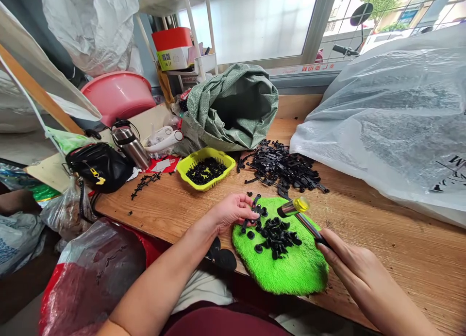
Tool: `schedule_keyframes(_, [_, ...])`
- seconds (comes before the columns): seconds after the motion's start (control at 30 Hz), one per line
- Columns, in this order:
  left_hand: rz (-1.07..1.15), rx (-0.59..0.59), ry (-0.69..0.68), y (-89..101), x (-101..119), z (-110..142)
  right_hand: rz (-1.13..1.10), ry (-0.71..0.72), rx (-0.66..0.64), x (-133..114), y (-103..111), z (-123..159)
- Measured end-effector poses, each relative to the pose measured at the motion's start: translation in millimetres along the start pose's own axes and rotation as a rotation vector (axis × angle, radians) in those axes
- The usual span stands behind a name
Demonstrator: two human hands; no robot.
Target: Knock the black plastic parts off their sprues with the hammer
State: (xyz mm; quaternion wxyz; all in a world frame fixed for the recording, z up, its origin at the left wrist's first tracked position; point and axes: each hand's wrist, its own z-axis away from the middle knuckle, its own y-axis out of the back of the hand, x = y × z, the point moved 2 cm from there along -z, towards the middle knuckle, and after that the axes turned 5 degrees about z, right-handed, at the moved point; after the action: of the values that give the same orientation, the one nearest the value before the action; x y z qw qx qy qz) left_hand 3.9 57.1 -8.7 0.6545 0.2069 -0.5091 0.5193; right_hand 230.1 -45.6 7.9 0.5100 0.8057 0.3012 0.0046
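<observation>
My left hand point(235, 213) is closed on a long black plastic part point(257, 210), its fingers and thumb pinching it over the left edge of a fuzzy green pad point(294, 275). Small black plastic pieces point(278, 236), some round and cap-like, lie heaped on the pad just beside that hand. In my right hand point(345, 258) is a small hammer point(307, 224) with a dark, striped handle. Its head has a metallic side and a translucent yellow end, and hangs above the pad's upper right part.
A yellow basket point(232, 167) holds small black pieces. Behind the pad spreads a pile of long black parts point(287, 166). A green woven sack point(204, 117) gapes at the back. White plastic sheeting point(382, 132) covers the right side; a steel bottle point(133, 146) and black pouch point(100, 166) sit left.
</observation>
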Motion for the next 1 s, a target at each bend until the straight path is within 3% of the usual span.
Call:
schedule_keyframes(0.13, [-0.044, -0.017, -0.03, -1.7, 0.7, -1.7, 0.068, 0.09, 0.038, -14.9, 5.2, -3.1])
schedule_keyframes(0.33, [-0.099, -0.045, -0.035, -0.6, 5.1, -0.2, 0.2, 0.194, -0.116, -26.2, -1.4, -7.8])
schedule_keyframes(0.77, [-0.138, -0.116, -0.099, 1.7, 0.8, -5.3, 0.131, 0.129, -0.112, -25.3, -7.4, -5.3])
schedule_keyframes(1.0, [-0.17, -0.12, -0.098, -0.4, 3.4, -3.1, 0.147, 0.164, -0.1, -24.9, -1.7, -10.3])
